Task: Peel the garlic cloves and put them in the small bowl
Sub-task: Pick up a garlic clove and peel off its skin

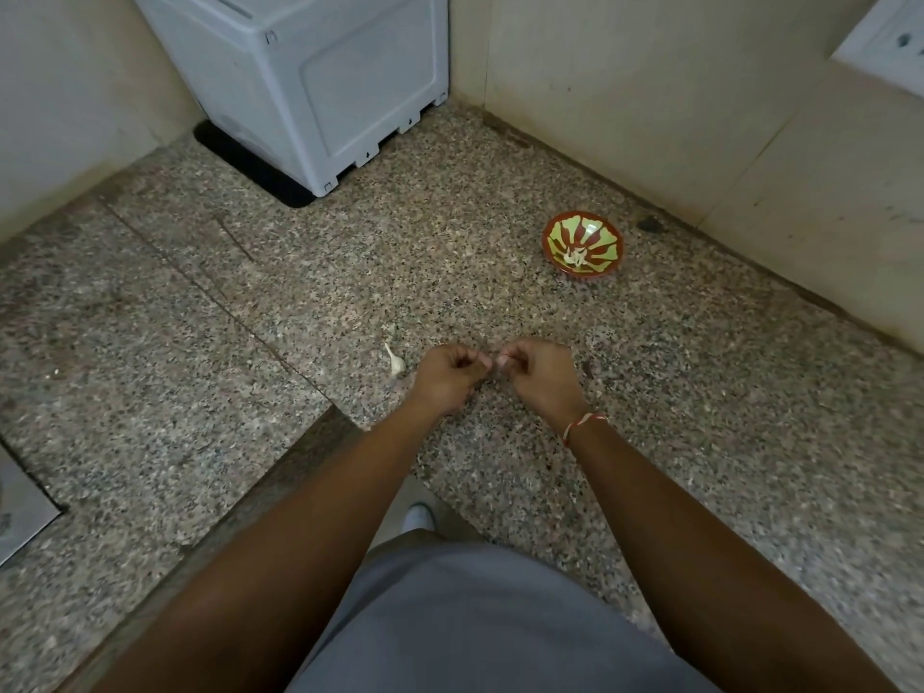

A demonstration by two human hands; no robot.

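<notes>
One camera sits on the person's head. It looks forward and down at the speckled stone desk (210, 312), close above both arms, toward the corner walls.

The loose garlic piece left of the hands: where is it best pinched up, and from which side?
Pinch the garlic piece across its plump lower end, coming from above. It lies flat on the counter, its thin tail pointing up-left and likely too flimsy.

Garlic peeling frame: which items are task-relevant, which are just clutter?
Job:
left hand and right hand, fingertips meeting, apparently pinching something too small to identify
garlic piece on the counter, left of the hands
small bowl, pale pieces inside

Lying about:
white appliance in the corner
wall socket
</notes>
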